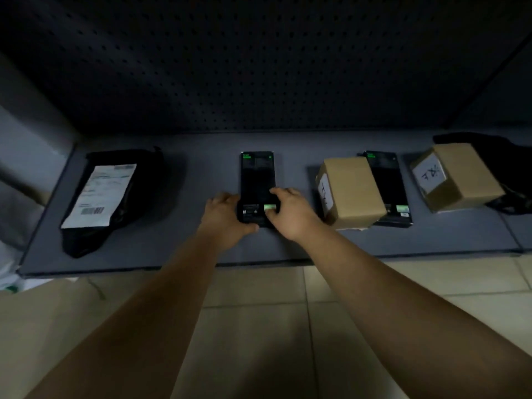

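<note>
your left hand (227, 215) and right hand (291, 212) curl their fingers round the near end of the flat black rectangular package (257, 175), mid grey metal shelf (201, 174). likely the gripping step; next, lift level, clear of the brown cardboard box (349, 191).

Print on the black package (257, 174), shipping label (99, 194) and boxes (348, 188) is illegible.
</note>
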Available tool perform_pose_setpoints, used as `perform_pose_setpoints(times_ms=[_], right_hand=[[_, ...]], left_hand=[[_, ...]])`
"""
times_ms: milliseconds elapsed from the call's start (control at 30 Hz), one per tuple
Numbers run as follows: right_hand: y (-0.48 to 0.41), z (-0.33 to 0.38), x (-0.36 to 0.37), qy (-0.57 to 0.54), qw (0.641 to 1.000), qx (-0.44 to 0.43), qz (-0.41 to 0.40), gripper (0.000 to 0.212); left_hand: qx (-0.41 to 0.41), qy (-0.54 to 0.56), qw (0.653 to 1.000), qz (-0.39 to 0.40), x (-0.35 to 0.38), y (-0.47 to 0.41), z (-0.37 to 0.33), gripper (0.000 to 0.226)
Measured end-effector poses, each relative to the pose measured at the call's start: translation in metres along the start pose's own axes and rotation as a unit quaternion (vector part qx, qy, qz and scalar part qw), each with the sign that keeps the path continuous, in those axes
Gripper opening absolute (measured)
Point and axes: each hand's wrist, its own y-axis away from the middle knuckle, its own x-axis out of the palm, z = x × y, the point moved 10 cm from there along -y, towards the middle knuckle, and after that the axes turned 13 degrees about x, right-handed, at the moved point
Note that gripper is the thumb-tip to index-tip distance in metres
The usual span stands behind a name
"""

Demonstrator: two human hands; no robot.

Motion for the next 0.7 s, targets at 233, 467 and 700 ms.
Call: perform_pose_setpoints(times_ms=[233,467,700], right_hand=[[0.008,-0.011,0.008,-0.149,0.984,0.073,0.062,0.044],[0.017,-0.010,0.000,-0.175,0.979,0.056,0.087,0.049],[0.026,-0.011,0.016,-0.332,0.929,0.068,0.151,0.036]], left_hand=[[0.034,0.127,0.988,-0.079,-0.008,0.017,-0.009,0.077],[0.065,0.233,0.967,-0.083,0.001,0.026,-0.018,0.078],[0.069,0.149,0.984,-0.076,0.008,0.028,-0.016,0.054]])
